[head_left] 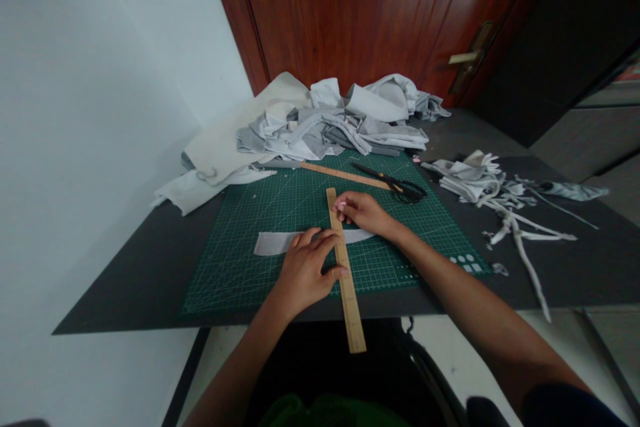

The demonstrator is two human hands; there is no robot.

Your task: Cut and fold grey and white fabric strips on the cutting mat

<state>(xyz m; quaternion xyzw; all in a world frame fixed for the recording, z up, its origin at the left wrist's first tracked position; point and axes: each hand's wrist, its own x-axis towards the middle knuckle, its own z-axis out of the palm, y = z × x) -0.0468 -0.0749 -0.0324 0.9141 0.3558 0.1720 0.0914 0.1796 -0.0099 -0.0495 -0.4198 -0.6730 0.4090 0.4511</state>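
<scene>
My left hand (pixel 310 270) lies with fingers spread across a wooden ruler (pixel 351 300) and a light grey fabric strip (pixel 273 243), its thumb on the ruler. The ruler crosses over the strip, and its near end sticks out past the table edge. My right hand (pixel 364 211) is closed in a pinch beside the ruler's far end. Between its fingertips shows a small pink piece (pixel 341 205) that looks like tailor's chalk. The strip's right end runs under my right wrist. Beneath everything is a green cutting mat (pixel 225 273) with grid lines.
Black scissors (pixel 407 190) rest on the mat over a second wooden ruler (pixel 340 173). Piled grey and white fabric (pixel 320 130) covers the back, against a wooden door (pixel 350 13). Fabric scraps (pixel 470 180) lie right on the dark table (pixel 150 267). A white wall (pixel 100 113) borders the left.
</scene>
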